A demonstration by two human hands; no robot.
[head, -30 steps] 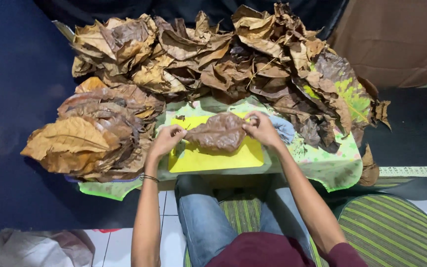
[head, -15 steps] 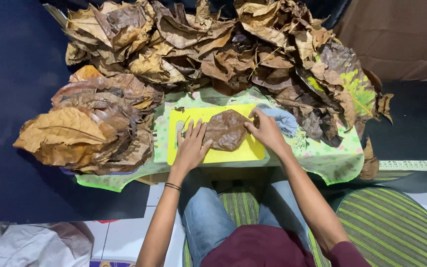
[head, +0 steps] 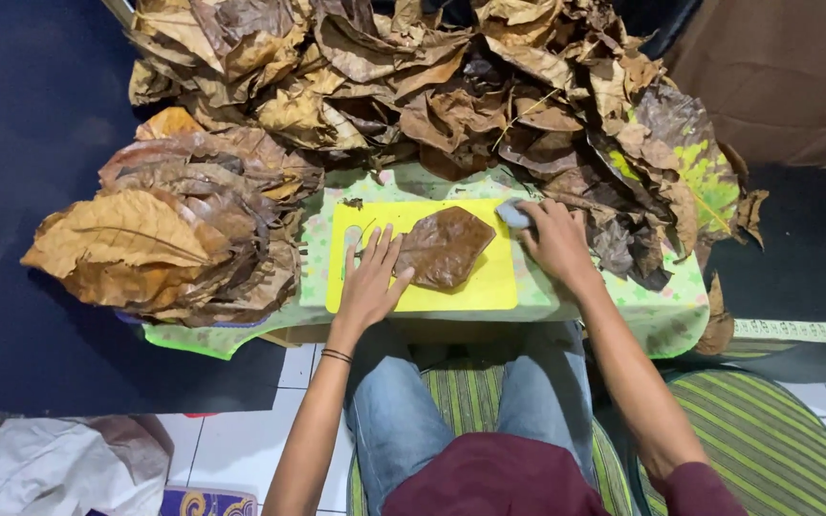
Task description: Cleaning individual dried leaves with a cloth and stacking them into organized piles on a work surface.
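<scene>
A flat brown dried leaf [head: 445, 247] lies on a yellow board [head: 489, 284] in front of me. My left hand [head: 371, 283] rests open on the board, its fingertips touching the leaf's left edge. My right hand [head: 553, 240] is at the board's upper right corner, closed on a small grey-blue pad or cloth [head: 511, 212]. The board sits on a low surface covered with a light green patterned cloth [head: 660, 306].
A stack of flattened dried leaves [head: 174, 239] lies to the left of the board. A large loose heap of curled brown leaves [head: 451, 86] fills the back and right. Green striped cushions [head: 767, 440] are under and beside me; crumpled white material [head: 50, 463] lies at lower left.
Both hands left the leaf's top. The left hand slid down to the leaf's left edge and the right moved right to the grey-blue pad. The leaf now lies flat.
</scene>
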